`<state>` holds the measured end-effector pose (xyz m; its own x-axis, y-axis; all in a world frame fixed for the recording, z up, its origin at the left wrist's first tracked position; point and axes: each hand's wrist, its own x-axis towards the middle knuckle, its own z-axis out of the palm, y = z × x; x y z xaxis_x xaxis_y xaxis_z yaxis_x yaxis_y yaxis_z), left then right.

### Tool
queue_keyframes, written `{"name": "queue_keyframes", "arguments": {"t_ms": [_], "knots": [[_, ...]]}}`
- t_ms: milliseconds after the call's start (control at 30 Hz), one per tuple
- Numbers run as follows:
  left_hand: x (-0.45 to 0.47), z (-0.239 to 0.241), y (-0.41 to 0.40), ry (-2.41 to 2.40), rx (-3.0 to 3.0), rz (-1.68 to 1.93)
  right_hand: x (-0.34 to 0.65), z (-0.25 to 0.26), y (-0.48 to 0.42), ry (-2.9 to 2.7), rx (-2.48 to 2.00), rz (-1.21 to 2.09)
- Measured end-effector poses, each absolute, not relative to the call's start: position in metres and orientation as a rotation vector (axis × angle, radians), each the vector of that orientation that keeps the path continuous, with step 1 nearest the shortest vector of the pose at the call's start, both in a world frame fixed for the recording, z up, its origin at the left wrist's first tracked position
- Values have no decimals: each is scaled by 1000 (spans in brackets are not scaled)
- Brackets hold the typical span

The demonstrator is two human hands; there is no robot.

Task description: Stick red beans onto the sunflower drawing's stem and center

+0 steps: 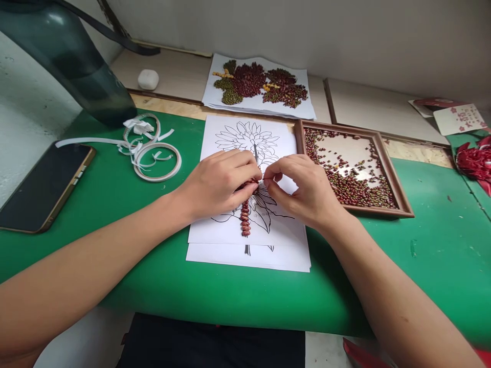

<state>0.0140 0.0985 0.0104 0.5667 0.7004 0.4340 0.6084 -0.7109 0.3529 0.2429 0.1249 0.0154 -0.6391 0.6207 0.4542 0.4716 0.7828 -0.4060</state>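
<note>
A flower outline sheet [230, 138] lies on the green mat [126, 214] in front of me. A column of red speckled beans [245, 217] runs up its drawn stem. My left hand [218, 184] rests on the sheet with fingers curled over the top of the bean column. My right hand [307, 186] meets it from the right, thumb and forefinger pinched together at the stem; what sits between them is too small to tell.
A brown wooden frame tray [387, 171] of loose red and green beans sits right of the sheet. A finished bean picture [261, 84] lies behind. Curled white tape strips [153, 153], a phone [42, 186], a white case [148, 79] and a dark jug [72, 56] are left.
</note>
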Motion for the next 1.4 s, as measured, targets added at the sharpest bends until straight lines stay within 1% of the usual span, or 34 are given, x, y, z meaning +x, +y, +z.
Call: {"name": "queue_keyframes", "arguments": {"t_ms": [133, 333, 1400], "knots": [[13, 10, 99, 1147, 2622, 775, 245, 16, 126, -2448, -907, 266], [14, 11, 98, 1169, 2614, 679, 243, 18, 124, -2544, -958, 293], [14, 11, 99, 1154, 2595, 667, 243, 17, 124, -2529, -949, 347]]}}
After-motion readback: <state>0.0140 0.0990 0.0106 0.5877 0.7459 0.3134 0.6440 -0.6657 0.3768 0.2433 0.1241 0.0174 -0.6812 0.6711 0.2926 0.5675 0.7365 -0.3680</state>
